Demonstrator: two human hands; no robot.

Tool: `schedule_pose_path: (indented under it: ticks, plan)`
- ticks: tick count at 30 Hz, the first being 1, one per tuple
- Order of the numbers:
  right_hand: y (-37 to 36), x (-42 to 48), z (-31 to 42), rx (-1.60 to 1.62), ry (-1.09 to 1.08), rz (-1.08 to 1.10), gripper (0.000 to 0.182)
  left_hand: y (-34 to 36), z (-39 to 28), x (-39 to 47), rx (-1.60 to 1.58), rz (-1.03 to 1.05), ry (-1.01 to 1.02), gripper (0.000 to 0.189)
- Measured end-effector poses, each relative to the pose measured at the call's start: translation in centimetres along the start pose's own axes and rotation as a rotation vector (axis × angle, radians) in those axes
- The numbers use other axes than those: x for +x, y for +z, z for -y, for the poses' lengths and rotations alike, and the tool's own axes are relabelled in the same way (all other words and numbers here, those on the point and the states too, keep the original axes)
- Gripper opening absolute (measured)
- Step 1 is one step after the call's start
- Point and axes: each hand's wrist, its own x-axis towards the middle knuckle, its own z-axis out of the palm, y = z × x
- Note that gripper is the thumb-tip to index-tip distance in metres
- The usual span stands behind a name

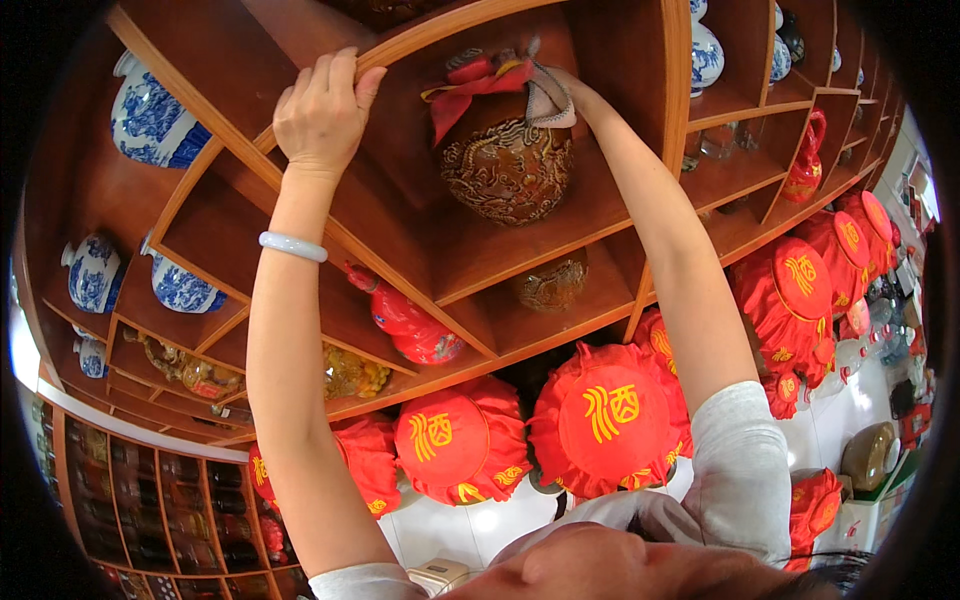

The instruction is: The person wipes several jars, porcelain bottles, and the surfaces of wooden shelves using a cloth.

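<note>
My left hand (321,109), with a pale bangle (292,247) on its wrist, curls its fingers over a wooden shelf edge (420,37). In the compartment beside it stands a brown glazed jar (510,172) with raised relief on its belly. A red cloth (472,94) with yellow trim is tied about the jar's neck. My right hand (566,81) reaches in at the jar's right shoulder, holding a pale cloth (551,105) with a patterned border against it. The cloth and jar hide most of its fingers.
Blue-and-white porcelain jars (154,116) stand in left compartments. Below are a red gourd-shaped bottle (409,319) and a smaller brown jar (555,281). Several large jars with red cloth covers (611,420) line the shelf's foot on a white tiled floor (442,532). Upright dividers (675,90) flank my arms.
</note>
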Motion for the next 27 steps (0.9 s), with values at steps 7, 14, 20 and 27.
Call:
schedule_pose_path:
  ticks: [7,14,20,27]
  plan:
    - [-3.0,-2.4,-18.0,0.788,0.118,-0.174,0.05,0.2,-0.1,-0.1,0.011,0.004,-0.019,0.028]
    - [-2.5,-4.8,-19.2,-0.298,-0.509,-0.719,0.049,0.3,-2.3,1.9,-0.056,0.052,-0.081,0.027]
    - [7.4,-12.4,-5.3,-1.046,-1.084,-0.542,0.056,0.1,-0.4,-0.3,0.012,0.03,-0.08,0.027]
    - [5.8,-15.7,-13.2,-1.393,-1.117,-0.149,0.056,0.1,-1.2,0.5,-0.028,0.034,-0.13,0.029]
